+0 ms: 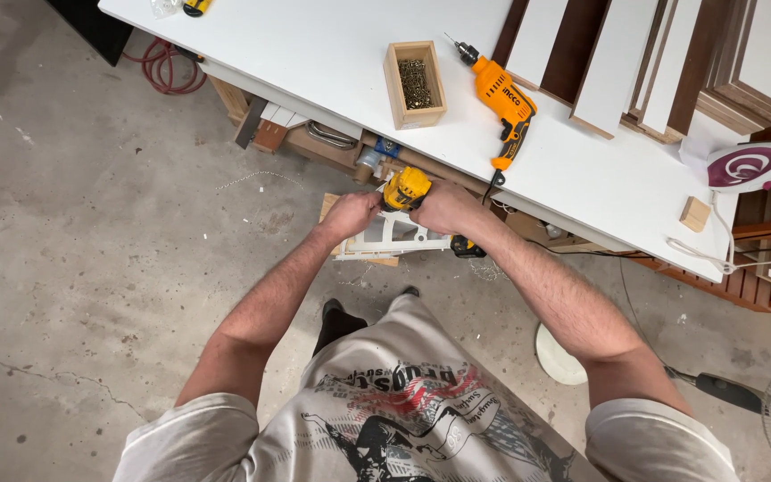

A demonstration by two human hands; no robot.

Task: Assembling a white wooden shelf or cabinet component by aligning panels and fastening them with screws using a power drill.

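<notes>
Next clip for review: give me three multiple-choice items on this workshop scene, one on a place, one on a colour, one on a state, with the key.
1. Where does the wooden box of screws stand?
A. on the white table
B. on the floor
C. on the shelf under the table

2. What colour is the drill lying on the table?
A. blue
B. orange
C. green

3. What are the two hands doing?
A. hanging free
B. resting flat on the table
C. gripping a yellow tool

Key:
1 A, the box sits on the tabletop beside the drill.
2 B, its body is orange.
3 C, the left hand and right hand close around it below the table edge.
</notes>
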